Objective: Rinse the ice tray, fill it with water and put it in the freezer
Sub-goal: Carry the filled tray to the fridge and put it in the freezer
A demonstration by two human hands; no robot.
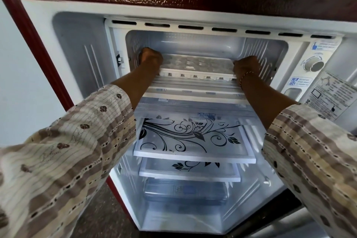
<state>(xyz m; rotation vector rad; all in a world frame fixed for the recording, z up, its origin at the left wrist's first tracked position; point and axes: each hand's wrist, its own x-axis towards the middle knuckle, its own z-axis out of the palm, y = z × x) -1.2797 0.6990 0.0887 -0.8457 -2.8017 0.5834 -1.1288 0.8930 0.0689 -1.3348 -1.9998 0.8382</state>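
now the left hand (151, 57) and right hand (246, 66) each grip an end of the ice tray (197, 68) inside the freezer (266, 48).

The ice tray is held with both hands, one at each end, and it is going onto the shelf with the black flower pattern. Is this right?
Not quite. The head view shows the ice tray held by the left hand and right hand, one at each end, but it is inside the freezer compartment at the top, not on the flower-pattern shelf lower down.
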